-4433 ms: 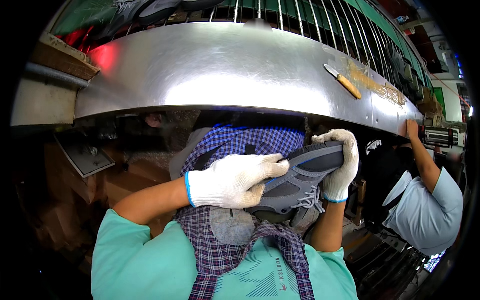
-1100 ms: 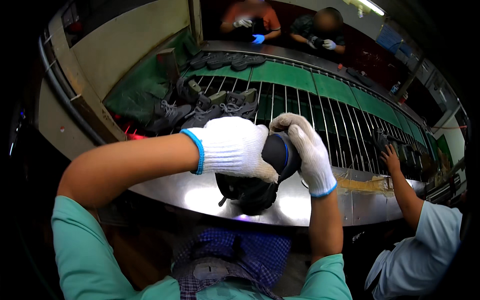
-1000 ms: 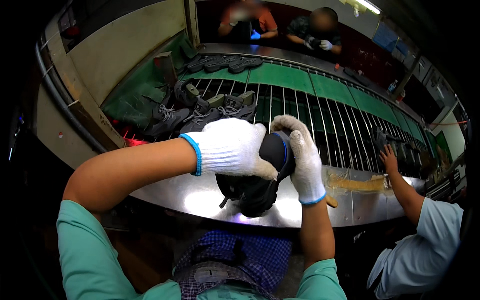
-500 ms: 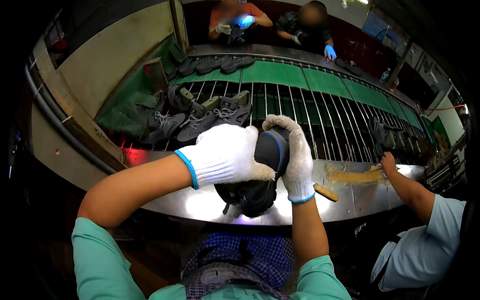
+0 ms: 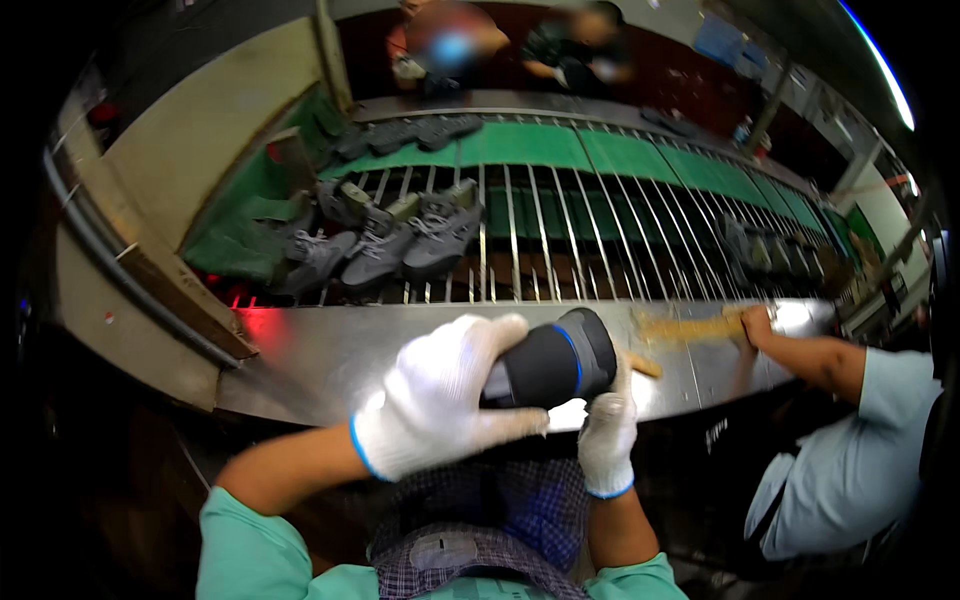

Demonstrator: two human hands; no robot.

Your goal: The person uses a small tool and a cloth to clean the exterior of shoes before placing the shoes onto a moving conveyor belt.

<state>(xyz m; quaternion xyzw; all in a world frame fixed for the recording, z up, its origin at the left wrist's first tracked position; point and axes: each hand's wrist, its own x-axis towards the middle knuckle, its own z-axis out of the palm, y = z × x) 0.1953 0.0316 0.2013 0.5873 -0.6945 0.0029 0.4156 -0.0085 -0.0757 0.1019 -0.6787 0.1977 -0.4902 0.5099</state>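
A black-and-grey shoe (image 5: 543, 362) with a thin blue line near one end is held over the metal ledge in front of me. My left hand (image 5: 430, 390), in a white knit glove with a blue cuff, grips it from the left, thumb below and fingers above. At the shoe's right end, my right hand (image 5: 608, 440) in a matching glove has its fingers curled against it. Part of those fingers is hidden by the shoe. Just past my right hand lies a tan stick-like handle (image 5: 642, 365) on the ledge.
Beyond the metal ledge (image 5: 320, 350) runs a rack of metal rollers (image 5: 560, 230). Grey laced shoes (image 5: 440, 235) stand on it at left; more shoes (image 5: 775, 250) at right. Dark soles (image 5: 420, 132) lie farther back. A co-worker's arm (image 5: 810, 355) reaches in from the right; two people work opposite.
Both hands have brought the shoe lower and closer to me, turning it so its blue-lined end points right. My right hand has slid from over its top down to its right end.
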